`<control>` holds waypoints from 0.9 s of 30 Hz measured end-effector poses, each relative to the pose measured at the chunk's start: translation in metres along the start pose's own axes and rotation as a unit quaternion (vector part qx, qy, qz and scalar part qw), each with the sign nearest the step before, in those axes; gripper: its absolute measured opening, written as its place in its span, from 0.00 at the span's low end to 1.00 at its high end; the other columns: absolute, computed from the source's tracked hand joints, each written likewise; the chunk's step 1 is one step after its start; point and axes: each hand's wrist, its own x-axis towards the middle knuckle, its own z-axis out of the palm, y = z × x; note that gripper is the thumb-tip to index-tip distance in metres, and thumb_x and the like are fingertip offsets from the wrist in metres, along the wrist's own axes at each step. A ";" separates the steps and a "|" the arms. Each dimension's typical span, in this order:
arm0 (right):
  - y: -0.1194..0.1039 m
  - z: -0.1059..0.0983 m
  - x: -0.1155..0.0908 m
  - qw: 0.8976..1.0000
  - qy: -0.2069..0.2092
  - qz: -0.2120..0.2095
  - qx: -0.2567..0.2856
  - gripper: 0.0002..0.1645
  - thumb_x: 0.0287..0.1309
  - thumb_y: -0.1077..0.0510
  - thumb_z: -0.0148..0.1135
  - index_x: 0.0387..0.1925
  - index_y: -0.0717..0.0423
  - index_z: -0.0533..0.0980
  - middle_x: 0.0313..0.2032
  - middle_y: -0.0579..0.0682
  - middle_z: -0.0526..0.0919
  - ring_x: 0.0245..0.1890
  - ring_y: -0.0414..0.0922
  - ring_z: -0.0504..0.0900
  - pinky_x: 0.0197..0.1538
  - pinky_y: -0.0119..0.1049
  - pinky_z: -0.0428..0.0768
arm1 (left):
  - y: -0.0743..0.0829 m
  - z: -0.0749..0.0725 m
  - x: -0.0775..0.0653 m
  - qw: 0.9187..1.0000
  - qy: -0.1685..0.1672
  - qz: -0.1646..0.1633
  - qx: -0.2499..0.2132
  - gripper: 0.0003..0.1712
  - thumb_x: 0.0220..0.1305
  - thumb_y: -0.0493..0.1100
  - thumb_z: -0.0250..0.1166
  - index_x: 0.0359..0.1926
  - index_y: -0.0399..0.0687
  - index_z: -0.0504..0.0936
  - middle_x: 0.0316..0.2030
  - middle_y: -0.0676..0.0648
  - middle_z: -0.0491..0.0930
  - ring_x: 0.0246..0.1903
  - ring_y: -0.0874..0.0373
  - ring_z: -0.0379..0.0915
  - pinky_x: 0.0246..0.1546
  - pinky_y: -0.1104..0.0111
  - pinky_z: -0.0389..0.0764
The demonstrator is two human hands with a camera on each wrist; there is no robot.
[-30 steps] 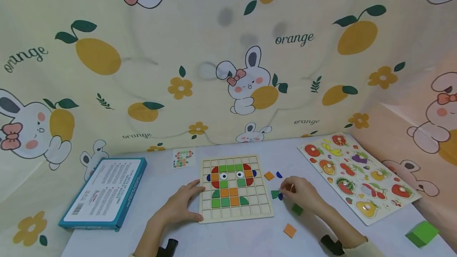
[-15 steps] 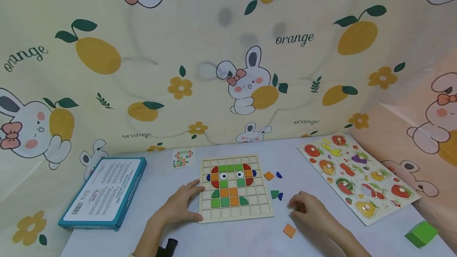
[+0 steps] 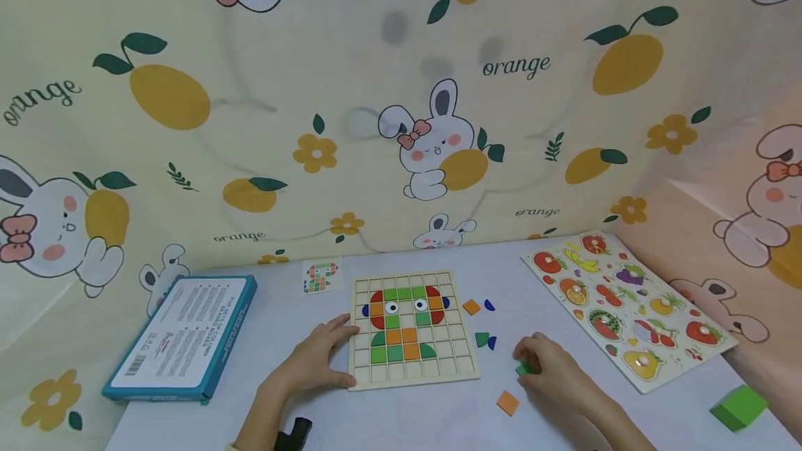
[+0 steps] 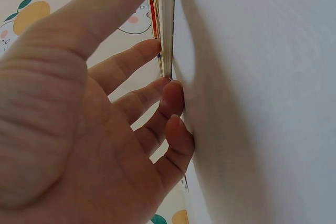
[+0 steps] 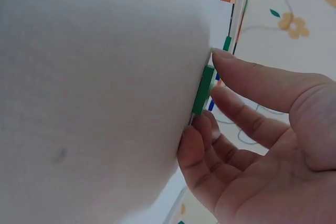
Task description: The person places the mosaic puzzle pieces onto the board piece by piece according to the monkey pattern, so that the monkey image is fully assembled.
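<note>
A wooden grid board (image 3: 451,360) lies mid-table, with coloured tiles and two eye pieces forming a figure. My left hand (image 3: 316,355) rests at its left side, fingertips on the edge and thumb near the lower-left corner; the left wrist view shows the extended fingers of the left hand (image 4: 105,124) against the board's edge (image 4: 167,24). To the right of the board, my right hand (image 3: 554,371) is around a green square tile (image 3: 523,368). In the right wrist view the green tile (image 5: 203,90) sits on the table between the thumb and bent fingers of the right hand (image 5: 262,145), with a small gap at the thumb.
Loose orange tiles (image 3: 507,403), a green quarter piece (image 3: 481,339) and blue half-rounds (image 3: 490,305) lie near the board. A pattern card (image 3: 321,277) stands behind. A blue box (image 3: 182,339) is left; a fruit puzzle (image 3: 626,308) and a green block (image 3: 739,407) are right.
My right hand has moved from the blue and green pieces beside the board toward the front right, down to the green square tile. The left hand and board have stayed in place.
</note>
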 end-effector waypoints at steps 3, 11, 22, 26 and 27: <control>0.001 -0.002 -0.001 1.000 -0.001 0.008 -0.005 0.18 0.42 0.65 0.79 0.35 0.56 0.78 0.30 0.47 0.73 0.31 0.44 0.70 0.33 0.32 0.73 | 0.000 0.000 0.000 1.000 0.000 -0.001 -0.002 0.53 0.40 0.61 0.82 0.69 0.52 0.72 0.75 0.41 0.58 0.71 0.37 0.54 0.63 0.36 0.64; 0.001 -0.004 -0.001 1.000 -0.006 -0.004 -0.004 0.19 0.42 0.65 0.79 0.32 0.55 0.75 0.27 0.46 0.72 0.30 0.43 0.69 0.31 0.32 0.70 | 0.000 -0.001 0.000 1.000 -0.001 -0.001 -0.004 0.53 0.40 0.61 0.82 0.68 0.52 0.72 0.75 0.41 0.58 0.71 0.37 0.54 0.63 0.36 0.64; -0.043 0.017 0.024 0.979 -0.071 -0.145 0.123 0.12 0.54 0.73 0.65 0.40 0.60 0.79 0.33 0.48 0.79 0.31 0.43 0.73 0.33 0.30 0.75 | 0.000 0.000 0.000 1.000 -0.002 0.002 -0.006 0.53 0.40 0.60 0.82 0.69 0.51 0.72 0.74 0.41 0.58 0.70 0.37 0.55 0.63 0.37 0.64; -0.073 0.035 0.036 0.966 -0.105 -0.195 0.131 0.12 0.54 0.74 0.63 0.39 0.61 0.80 0.32 0.48 0.78 0.30 0.41 0.73 0.33 0.29 0.74 | -0.001 0.000 0.000 1.000 -0.001 -0.002 -0.007 0.53 0.40 0.60 0.82 0.69 0.53 0.72 0.75 0.42 0.58 0.71 0.38 0.54 0.64 0.38 0.64; -0.080 0.040 0.039 0.964 -0.113 -0.209 0.123 0.12 0.54 0.75 0.63 0.38 0.61 0.80 0.32 0.47 0.79 0.30 0.41 0.73 0.33 0.29 0.75 | -0.002 0.001 0.000 1.000 0.000 -0.003 -0.006 0.53 0.40 0.60 0.82 0.69 0.53 0.72 0.75 0.42 0.58 0.71 0.38 0.54 0.64 0.38 0.64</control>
